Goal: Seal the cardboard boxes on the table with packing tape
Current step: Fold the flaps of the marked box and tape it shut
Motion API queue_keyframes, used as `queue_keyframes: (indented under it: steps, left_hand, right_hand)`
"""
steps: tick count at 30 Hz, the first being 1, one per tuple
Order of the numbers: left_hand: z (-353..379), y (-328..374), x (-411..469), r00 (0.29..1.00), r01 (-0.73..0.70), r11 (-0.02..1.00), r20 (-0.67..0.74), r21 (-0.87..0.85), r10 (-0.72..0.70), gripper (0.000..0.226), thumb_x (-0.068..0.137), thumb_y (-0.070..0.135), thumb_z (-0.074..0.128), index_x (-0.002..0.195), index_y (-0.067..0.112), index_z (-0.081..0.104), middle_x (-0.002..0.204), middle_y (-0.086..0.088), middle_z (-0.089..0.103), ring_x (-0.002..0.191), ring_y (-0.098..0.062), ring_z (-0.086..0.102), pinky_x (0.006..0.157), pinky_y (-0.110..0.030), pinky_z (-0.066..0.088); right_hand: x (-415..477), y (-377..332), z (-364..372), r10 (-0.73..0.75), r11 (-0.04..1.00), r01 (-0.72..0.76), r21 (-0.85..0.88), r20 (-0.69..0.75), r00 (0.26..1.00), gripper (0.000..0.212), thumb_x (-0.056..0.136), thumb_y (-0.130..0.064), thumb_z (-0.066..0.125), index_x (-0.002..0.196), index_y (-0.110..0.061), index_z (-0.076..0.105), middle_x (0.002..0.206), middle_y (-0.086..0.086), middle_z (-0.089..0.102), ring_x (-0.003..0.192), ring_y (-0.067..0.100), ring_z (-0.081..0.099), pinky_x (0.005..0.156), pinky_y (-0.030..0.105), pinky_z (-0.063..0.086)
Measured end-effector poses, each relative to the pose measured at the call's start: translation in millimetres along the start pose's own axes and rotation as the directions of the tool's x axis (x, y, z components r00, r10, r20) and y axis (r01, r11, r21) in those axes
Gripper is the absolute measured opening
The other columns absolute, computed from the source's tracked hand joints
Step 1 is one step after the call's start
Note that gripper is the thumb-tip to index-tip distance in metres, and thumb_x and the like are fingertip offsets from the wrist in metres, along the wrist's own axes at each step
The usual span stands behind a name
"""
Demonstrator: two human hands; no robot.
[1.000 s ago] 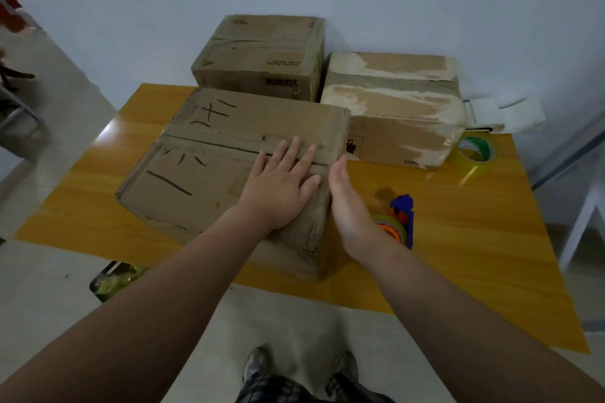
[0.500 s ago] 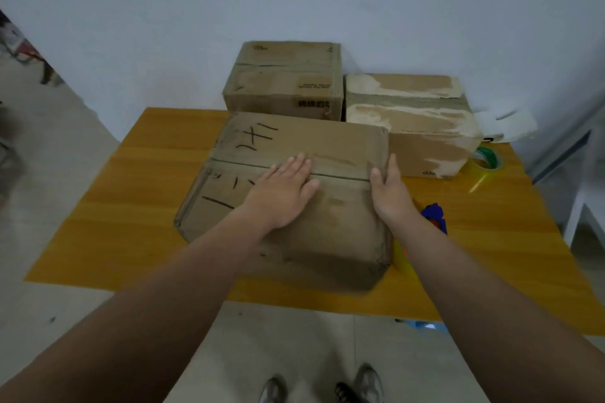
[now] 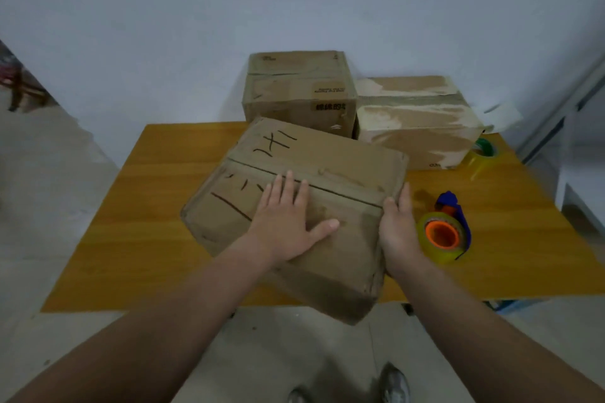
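Since before, our box (image 3: 327,157) has turned; its near corner hangs off the table (image 3: 147,222). Our left hand (image 3: 288,222) lies flat on top, fingers spread; our right hand (image 3: 397,229) presses the right side, fingers straight. We should keep the flaps (image 3: 353,222) shut, then take the tape (image 3: 442,235). We cannot see inside.

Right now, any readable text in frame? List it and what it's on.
Front box: black marker scrawl, no sure reading.
Back-left box: tan label and dark print, blurred.
Back-right box: small print at lower edge, blurred.
Nothing can be quoted.
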State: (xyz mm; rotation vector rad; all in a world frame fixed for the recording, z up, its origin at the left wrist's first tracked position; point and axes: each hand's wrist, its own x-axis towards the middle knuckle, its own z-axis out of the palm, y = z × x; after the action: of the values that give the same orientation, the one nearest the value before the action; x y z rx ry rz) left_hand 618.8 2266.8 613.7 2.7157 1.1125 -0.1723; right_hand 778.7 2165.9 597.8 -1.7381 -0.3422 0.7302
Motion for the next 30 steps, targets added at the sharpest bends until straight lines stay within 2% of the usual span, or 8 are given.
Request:
queue_keyframes:
  steps: [4,6,10,12,14,21,25,30]
  left_hand:
    - [12.0,35.5,-18.8,0.988,-0.115,0.993,0.102,0.022,0.112,0.123,0.053,0.099,0.010,0.147,0.024,-0.017,0.152,-0.019,-0.026,0.139,-0.035,-0.027,0.111,-0.051,-0.017]
    - [8.0,38.3,-19.8,0.985,-0.116,0.993,0.135,0.026,0.112,0.123,0.057,0.097,0.022,0.148,0.024,-0.016,0.152,-0.019,-0.026,0.138,-0.036,-0.027,0.112,-0.054,-0.015]
    - [-1.0,34.9,-17.8,0.965,-0.172,0.985,0.205,0.029,0.163,0.115,0.064,0.091,0.034,0.149,0.028,-0.012,0.154,-0.014,-0.023,0.140,-0.035,-0.023,0.111,-0.050,-0.014]
    - [-2.0,31.9,-20.8,0.951,-0.230,0.973,0.219,0.028,0.219,0.112,0.066,0.089,0.036,0.149,0.030,-0.011,0.155,-0.012,-0.023,0.140,-0.033,-0.024,0.110,-0.048,-0.016]
    - [-2.3,28.8,-26.2,0.938,-0.276,0.961,0.225,0.022,0.264,0.109,0.067,0.088,0.035,0.148,0.032,-0.011,0.155,-0.009,-0.023,0.140,-0.030,-0.025,0.110,-0.048,-0.016]
    - [16.2,90.1,-41.2,0.986,-0.163,0.977,-0.024,0.135,0.168,0.100,0.081,0.074,0.039,0.150,0.016,-0.003,0.156,-0.016,-0.013,0.143,-0.032,-0.016,0.115,-0.049,-0.009]
    - [27.6,124.8,-33.8,0.992,-0.072,0.988,-0.097,0.136,0.086,0.083,0.091,0.044,0.046,0.150,0.020,-0.008,0.158,-0.012,-0.010,0.144,-0.034,-0.010,0.116,-0.048,-0.005]
    - [31.7,135.4,-28.1,0.987,-0.001,0.990,-0.158,0.138,0.023,0.075,0.091,0.061,0.027,0.150,0.019,0.005,0.158,-0.011,0.002,0.144,-0.034,0.001,0.117,-0.049,0.001]
  right_hand:
    - [-22.9,13.2,13.8,0.066,0.995,-0.065,0.078,-0.021,0.998,0.062,0.101,-0.026,0.032,0.151,-0.035,-0.003,0.157,0.000,0.020,0.139,0.027,0.028,0.110,0.051,0.031]
    - [-7.7,8.3,2.7,0.096,0.994,-0.097,-0.041,-0.029,0.995,0.069,0.097,-0.030,0.039,0.150,-0.038,-0.004,0.159,0.000,0.011,0.142,0.029,0.021,0.110,0.054,0.029]
    - [25.0,-4.8,-34.1,-0.263,0.785,0.262,-0.561,0.081,0.962,0.061,0.096,-0.041,0.046,0.148,-0.043,0.015,0.160,-0.002,-0.003,0.145,0.027,0.001,0.115,0.048,0.014]
    - [32.9,-1.5,-48.0,-0.331,0.650,0.417,-0.635,0.257,0.908,0.054,0.095,-0.048,0.045,0.146,-0.037,0.030,0.157,-0.001,0.013,0.143,0.027,0.010,0.111,0.041,0.020]
    - [29.2,5.9,-59.7,-0.371,0.660,0.470,-0.586,0.290,0.882,0.051,0.092,-0.050,0.049,0.139,-0.031,0.041,0.140,0.000,0.034,0.130,0.023,0.032,0.099,0.032,0.033]
    - [-14.5,27.5,-60.5,-0.501,0.596,0.322,-0.736,-0.027,0.865,0.040,0.084,-0.054,0.057,0.110,-0.024,0.051,0.112,0.001,0.052,0.105,0.023,0.049,0.091,0.043,0.036]
    - [4.7,31.0,-82.2,-0.399,0.830,0.378,-0.411,0.037,0.916,0.020,0.095,-0.042,0.049,0.101,-0.023,0.050,0.088,-0.012,0.056,0.085,0.012,0.058,0.066,0.026,0.045]
    - [72.7,67.7,-130.2,-0.235,0.753,0.129,-0.645,-0.081,0.969,0.040,0.094,-0.030,0.053,0.125,-0.006,0.048,0.121,0.014,0.050,0.110,0.032,0.049,0.088,0.041,0.043]
